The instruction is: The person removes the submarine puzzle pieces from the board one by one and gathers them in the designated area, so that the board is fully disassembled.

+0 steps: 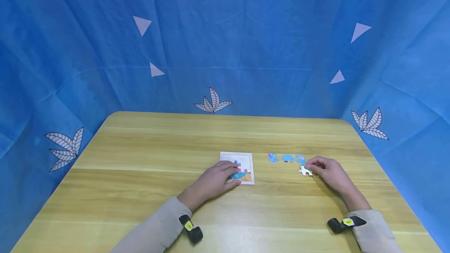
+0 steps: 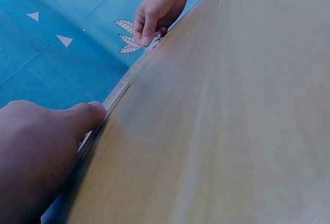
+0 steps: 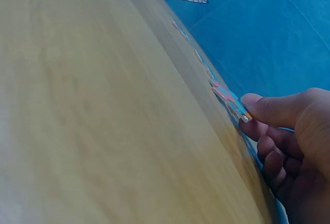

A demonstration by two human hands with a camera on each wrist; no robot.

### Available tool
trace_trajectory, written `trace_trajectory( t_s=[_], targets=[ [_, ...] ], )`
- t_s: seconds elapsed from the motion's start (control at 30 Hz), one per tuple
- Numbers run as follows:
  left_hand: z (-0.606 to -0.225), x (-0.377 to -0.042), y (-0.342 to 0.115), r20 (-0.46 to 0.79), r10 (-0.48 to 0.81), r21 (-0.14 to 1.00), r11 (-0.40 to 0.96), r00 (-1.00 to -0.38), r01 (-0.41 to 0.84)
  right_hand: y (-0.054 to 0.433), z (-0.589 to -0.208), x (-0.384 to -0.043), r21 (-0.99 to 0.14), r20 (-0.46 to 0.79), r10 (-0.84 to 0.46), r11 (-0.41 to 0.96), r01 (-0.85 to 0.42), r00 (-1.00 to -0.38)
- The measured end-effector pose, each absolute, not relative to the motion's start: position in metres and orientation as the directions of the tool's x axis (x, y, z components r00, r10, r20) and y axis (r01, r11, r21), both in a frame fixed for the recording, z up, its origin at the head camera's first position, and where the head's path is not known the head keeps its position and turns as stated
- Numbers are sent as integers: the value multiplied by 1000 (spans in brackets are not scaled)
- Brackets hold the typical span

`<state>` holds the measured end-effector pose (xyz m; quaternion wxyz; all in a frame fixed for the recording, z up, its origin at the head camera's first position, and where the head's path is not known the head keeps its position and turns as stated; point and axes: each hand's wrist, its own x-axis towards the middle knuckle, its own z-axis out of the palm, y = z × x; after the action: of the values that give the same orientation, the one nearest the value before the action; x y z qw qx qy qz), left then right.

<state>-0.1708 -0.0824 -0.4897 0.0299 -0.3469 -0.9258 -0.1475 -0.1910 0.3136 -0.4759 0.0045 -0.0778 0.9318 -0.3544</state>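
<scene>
My right hand (image 1: 325,171) pinches a jigsaw puzzle piece (image 1: 305,171) between thumb and fingertips, just above the wooden table. In the right wrist view the piece (image 3: 230,102) shows its thin edge, with the thumb on top and the other fingers curled beneath. My left hand (image 1: 218,179) lies with extended fingers over the left part of a white-framed puzzle board (image 1: 253,167), its thumb along the near edge. Part of the picture in the frame shows teal, pink and tan pieces (image 1: 242,175); the upper area is plain white. The hand hides the board's left side.
Loose blue puzzle pieces lie in a row right of the board: one at the left (image 1: 272,158), one in the middle (image 1: 287,158), one (image 1: 300,159) beside the right hand. The wooden table (image 1: 158,143) meets a blue patterned curtain (image 1: 246,50) at the back and sides.
</scene>
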Motion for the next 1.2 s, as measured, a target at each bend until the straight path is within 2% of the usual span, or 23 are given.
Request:
trace_trajectory(
  t_s=[0.23, 1.0, 1.2],
  targets=[
    [-490, -171, -82, 162, 634, 248, 715, -756, 653, 312, -476, -190, -620, 50, -126, 774, -129, -991],
    [-491, -171, -81, 159, 631, 256, 717, -760, 649, 313, -477, -191, -614, 44, -134, 778, -132, -990],
    [-491, -172, -82, 165, 628, 262, 716, -761, 648, 307, -473, -191, -613, 79, -146, 773, -164, -986]
  ],
)
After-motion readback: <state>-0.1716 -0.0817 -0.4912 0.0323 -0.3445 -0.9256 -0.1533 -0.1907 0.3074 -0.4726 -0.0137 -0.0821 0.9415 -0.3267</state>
